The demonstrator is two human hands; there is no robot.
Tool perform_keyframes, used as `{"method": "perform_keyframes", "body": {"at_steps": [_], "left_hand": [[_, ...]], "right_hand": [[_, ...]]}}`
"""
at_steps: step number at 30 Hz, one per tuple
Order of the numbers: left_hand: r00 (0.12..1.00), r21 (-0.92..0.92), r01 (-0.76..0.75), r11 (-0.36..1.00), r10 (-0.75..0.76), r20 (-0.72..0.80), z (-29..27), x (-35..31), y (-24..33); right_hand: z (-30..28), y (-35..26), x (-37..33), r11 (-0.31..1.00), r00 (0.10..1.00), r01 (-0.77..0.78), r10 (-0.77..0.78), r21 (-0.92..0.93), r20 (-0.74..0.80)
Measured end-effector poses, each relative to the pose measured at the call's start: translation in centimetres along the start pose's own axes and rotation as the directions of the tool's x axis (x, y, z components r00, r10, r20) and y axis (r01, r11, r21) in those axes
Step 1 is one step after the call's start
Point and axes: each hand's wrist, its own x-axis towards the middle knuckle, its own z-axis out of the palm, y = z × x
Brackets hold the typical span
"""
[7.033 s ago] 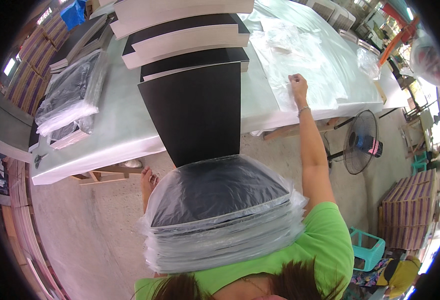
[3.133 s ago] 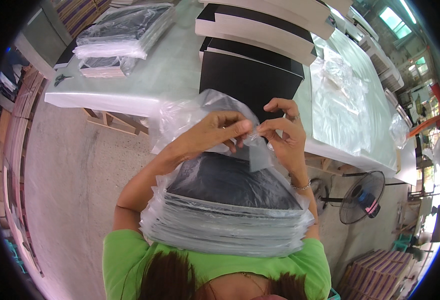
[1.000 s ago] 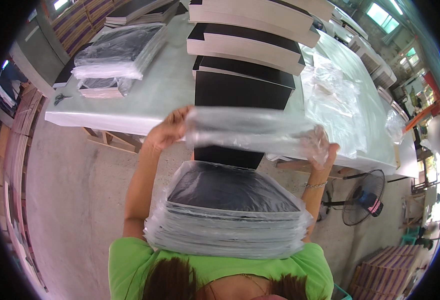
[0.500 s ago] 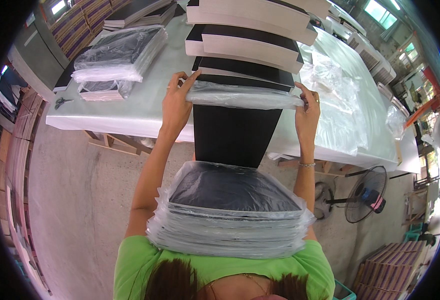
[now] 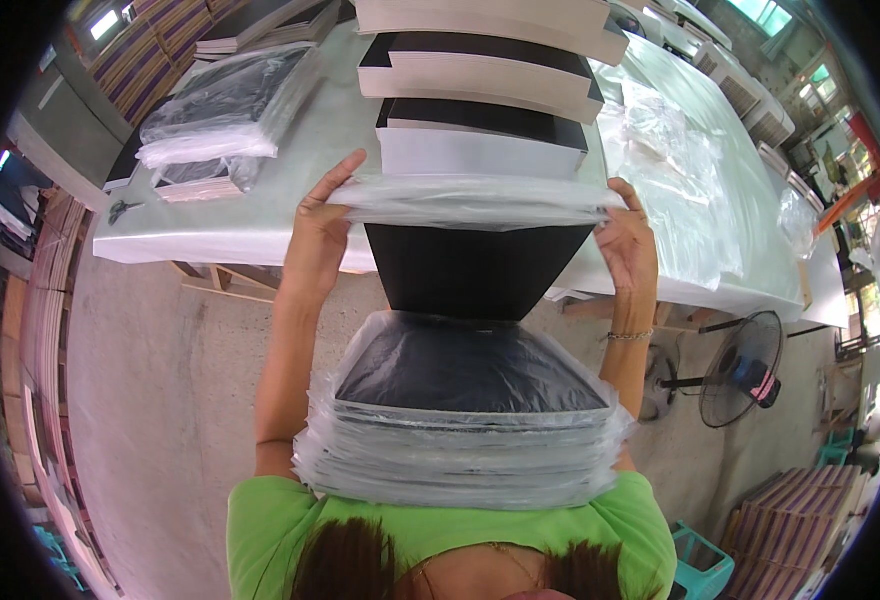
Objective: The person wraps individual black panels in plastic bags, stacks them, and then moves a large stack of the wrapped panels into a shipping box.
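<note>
A bunched strip of clear plastic film (image 5: 470, 205) stretches from hand to hand across the far end of a flat black board (image 5: 480, 268). My left hand (image 5: 318, 235) grips the strip's left end, one finger raised. At the right end, my right hand (image 5: 630, 232) closes on the film, fingers curled. Whether the film goes around the board's far end or only lies over it, I cannot tell. Close to my body is a thick stack of plastic-wrapped black boards (image 5: 465, 430). Just beyond the strip stands a pile of black-topped, white-edged boards (image 5: 480, 150).
More black-topped piles (image 5: 480, 75) line the white-covered table (image 5: 210, 245). Plastic-wrapped boards (image 5: 225, 105) and scissors (image 5: 123, 210) lie at the left. Loose clear film (image 5: 670, 180) covers the right side. A floor fan (image 5: 745, 370) and a teal stool (image 5: 702, 560) stand at right.
Both hands have drawn the film strip toward me and moved farther apart. The strip now looks wider, and the front face of the nearest pile shows more.
</note>
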Motion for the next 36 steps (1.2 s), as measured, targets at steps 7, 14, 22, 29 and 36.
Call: {"method": "perform_keyframes", "body": {"at_steps": [7, 14, 22, 29, 36], "left_hand": [[0.883, -0.339, 0.469, 0.815, -0.442, 0.158, -4.3, -2.8, -3.3], [0.828, 0.129, 0.545, 0.829, -0.556, 0.071, -8.0, -7.5, -9.8], [0.965, 0.730, 0.064, 0.680, -0.230, 0.129, -17.1, -9.2, -24.6], [0.909, 0.618, 0.416, 0.667, -0.297, -0.292, -16.0, -7.3, -29.1], [0.823, 0.354, 0.488, 0.798, -0.285, -0.492, -15.0, -7.3, -26.3]], "right_hand": [[-3.8, 3.5, -3.3, 0.795, 0.938, -0.343, 0.323, 0.500, 0.130], [-4.7, 7.0, -8.3, 0.818, 0.818, -0.575, 0.575, -0.012, 0.031], [-10.8, 14.4, -9.4, 0.745, 0.777, -0.628, 0.612, -0.222, -0.146], [-18.1, 21.2, -10.5, 0.542, 0.973, -0.146, -0.073, -0.828, -0.220], [-9.7, 6.4, -1.9, -0.101, 0.562, -0.062, -0.826, -0.993, 0.049]]}}
